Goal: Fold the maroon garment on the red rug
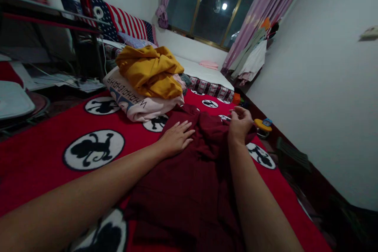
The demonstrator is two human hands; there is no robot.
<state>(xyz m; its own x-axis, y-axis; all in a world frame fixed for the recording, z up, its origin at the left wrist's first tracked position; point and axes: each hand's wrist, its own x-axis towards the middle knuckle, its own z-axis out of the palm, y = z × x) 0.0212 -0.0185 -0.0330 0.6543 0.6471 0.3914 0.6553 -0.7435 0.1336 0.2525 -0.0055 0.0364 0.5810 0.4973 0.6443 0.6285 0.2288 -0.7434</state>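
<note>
A dark maroon garment [189, 193] lies spread on the red blanket in front of me, rumpled toward its far end. My left hand [177, 138] rests flat on its upper left part, fingers stretched out and slightly apart, holding nothing. Over the garment's far right part is my right hand [240, 122], its fingers curled in toward the thumb. Whatever may be between those fingers is hidden. Beyond my left hand, a mustard-yellow garment [153, 71] sits bunched on a pale pink garment [138, 104] with printed letters.
The red blanket [38, 157] bears white circles with dark figures. A cluttered desk [53, 23] stands at the left, near a chair [14, 100]. A white-topped bed [201, 69] lies under the window. Clothes [251, 59] hang by the right wall; a small yellow stool [262, 125] stands below.
</note>
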